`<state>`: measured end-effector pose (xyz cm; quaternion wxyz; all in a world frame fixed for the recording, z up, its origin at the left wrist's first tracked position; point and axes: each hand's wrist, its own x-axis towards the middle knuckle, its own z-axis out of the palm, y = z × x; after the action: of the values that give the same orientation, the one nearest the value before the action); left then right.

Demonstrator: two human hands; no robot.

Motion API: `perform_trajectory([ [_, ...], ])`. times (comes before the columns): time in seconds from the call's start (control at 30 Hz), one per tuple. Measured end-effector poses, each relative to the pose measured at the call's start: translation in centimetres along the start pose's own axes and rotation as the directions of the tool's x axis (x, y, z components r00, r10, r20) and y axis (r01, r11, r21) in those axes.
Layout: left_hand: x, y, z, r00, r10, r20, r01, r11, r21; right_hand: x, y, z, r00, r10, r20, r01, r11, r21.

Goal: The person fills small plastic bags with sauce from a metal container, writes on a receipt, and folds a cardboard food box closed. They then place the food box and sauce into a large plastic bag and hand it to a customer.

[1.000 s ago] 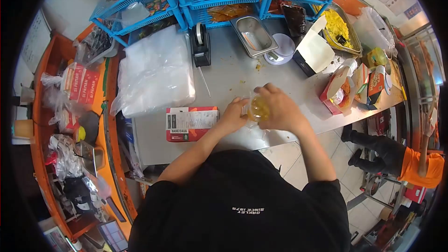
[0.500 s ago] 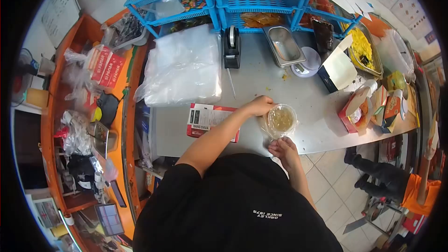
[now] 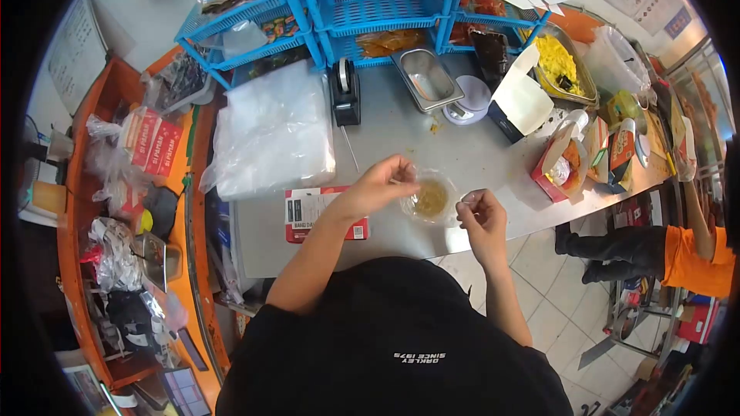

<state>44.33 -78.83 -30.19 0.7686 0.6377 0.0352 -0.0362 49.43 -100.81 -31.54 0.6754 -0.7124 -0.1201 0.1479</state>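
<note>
A small round clear bowl (image 3: 433, 199) with yellowish-brown contents stands on the steel table, with thin clear plastic wrap (image 3: 410, 211) around it. My left hand (image 3: 378, 186) is at the bowl's left edge, its fingers closed in a pinch on the wrap. On the bowl's right side, my right hand (image 3: 484, 222) also pinches, thumb against forefinger, at the wrap's edge; the film between the fingertips is barely visible. Beneath my left forearm lies a red and white box (image 3: 306, 214), partly covered by the arm.
A stack of clear plastic bags (image 3: 270, 135) and a black tape dispenser (image 3: 344, 92) are behind on the left. Farther back are a metal pan (image 3: 428, 77), a white scale (image 3: 469, 98) and blue racks (image 3: 378, 8). Food boxes (image 3: 561, 166) stand right; a person in orange (image 3: 697, 262) is beyond.
My right hand has moved from the bowl's front edge up to its right side. My left hand has shifted across the bowl's left edge. The camera view has turned slightly.
</note>
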Motion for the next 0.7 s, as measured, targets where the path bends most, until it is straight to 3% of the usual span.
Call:
perform_trajectory([
  [0.07, -1.2, 0.7, -0.2, 0.999, 0.003, 0.041, -0.006, 0.997, 0.074, 0.1, -0.9, -0.6, 0.993, -0.119, 0.019, 0.119, 0.947, -0.298],
  [0.13, -1.6, 2.9, -0.3, 1.000, 0.021, -0.022, -0.018, 0.991, 0.133, 1.2, -3.0, -1.3, 0.994, -0.091, 0.055, 0.103, 0.953, -0.286],
  [0.17, -2.6, 4.9, 0.7, 0.989, 0.148, -0.020, -0.142, 0.974, 0.179, 0.8, -6.5, -1.2, 0.974, -0.224, -0.007, 0.215, 0.940, -0.264],
  [0.2, -3.6, 6.9, 1.8, 0.990, 0.136, -0.022, -0.130, 0.976, 0.172, -0.3, -9.0, -0.9, 0.941, -0.330, -0.070, 0.304, 0.919, -0.251],
  [0.23, -4.2, 8.8, 3.1, 0.978, 0.173, -0.117, -0.120, 0.924, 0.363, -0.8, -10.4, -0.4, 0.942, -0.328, -0.067, 0.301, 0.919, -0.255],
  [0.27, -4.5, 10.4, 4.1, 0.951, 0.236, -0.200, -0.093, 0.835, 0.542, -0.9, -11.8, 0.3, 0.939, -0.335, 0.074, 0.342, 0.894, -0.290],
  [0.3, -4.7, 11.5, 4.9, 0.948, 0.248, -0.199, -0.103, 0.832, 0.545, -0.8, -12.6, 1.0, 0.918, -0.335, 0.212, 0.389, 0.865, -0.316],
  [0.33, -4.8, 12.4, 5.8, 0.966, 0.197, -0.166, -0.078, 0.838, 0.541, -0.2, -12.8, 1.7, 0.914, -0.346, 0.211, 0.399, 0.861, -0.316],
  [0.4, -5.0, 12.9, 6.0, 0.980, 0.156, -0.126, -0.063, 0.836, 0.546, 1.1, -12.8, 2.8, 0.771, -0.336, 0.541, 0.560, 0.762, -0.326],
  [0.47, -5.3, 12.3, 4.6, 0.800, 0.599, 0.040, -0.428, 0.522, 0.738, 0.6, -14.8, 2.9, 0.794, -0.308, 0.524, 0.492, 0.833, -0.255],
  [0.5, -5.4, 12.3, 3.2, 0.839, 0.521, 0.159, -0.440, 0.475, 0.762, 0.4, -15.7, 3.0, 0.806, -0.267, 0.528, 0.463, 0.840, -0.282],
  [0.53, -4.8, 10.1, 2.6, 0.838, 0.521, 0.161, -0.441, 0.474, 0.762, 0.4, -16.2, 3.2, 0.816, -0.226, 0.532, 0.436, 0.844, -0.311],
  [0.57, -3.5, 6.5, 1.6, 0.881, 0.419, 0.220, -0.446, 0.578, 0.683, 0.6, -15.6, 3.8, 0.814, -0.228, 0.534, 0.440, 0.843, -0.310],
  [0.6, -2.5, 3.8, 1.2, 0.904, 0.319, 0.285, -0.428, 0.676, 0.600, 1.1, -14.5, 4.8, 0.727, -0.350, 0.590, 0.560, 0.800, -0.215],
  [0.63, -2.0, 2.1, 2.8, 0.967, -0.002, 0.255, -0.178, 0.712, 0.680, 1.2, -13.9, 5.8, 0.621, -0.466, 0.630, 0.666, 0.738, -0.111],
  [0.67, 0.1, -3.5, 3.6, 0.987, 0.082, 0.139, -0.135, 0.892, 0.431, 1.1, -14.1, 6.6, 0.615, -0.472, 0.631, 0.671, 0.733, -0.106],
  [0.7, 1.6, -8.0, 3.6, 0.992, 0.125, 0.005, -0.125, 0.983, 0.135, 0.8, -14.2, 7.4, 0.617, -0.471, 0.631, 0.678, 0.725, -0.121],
])
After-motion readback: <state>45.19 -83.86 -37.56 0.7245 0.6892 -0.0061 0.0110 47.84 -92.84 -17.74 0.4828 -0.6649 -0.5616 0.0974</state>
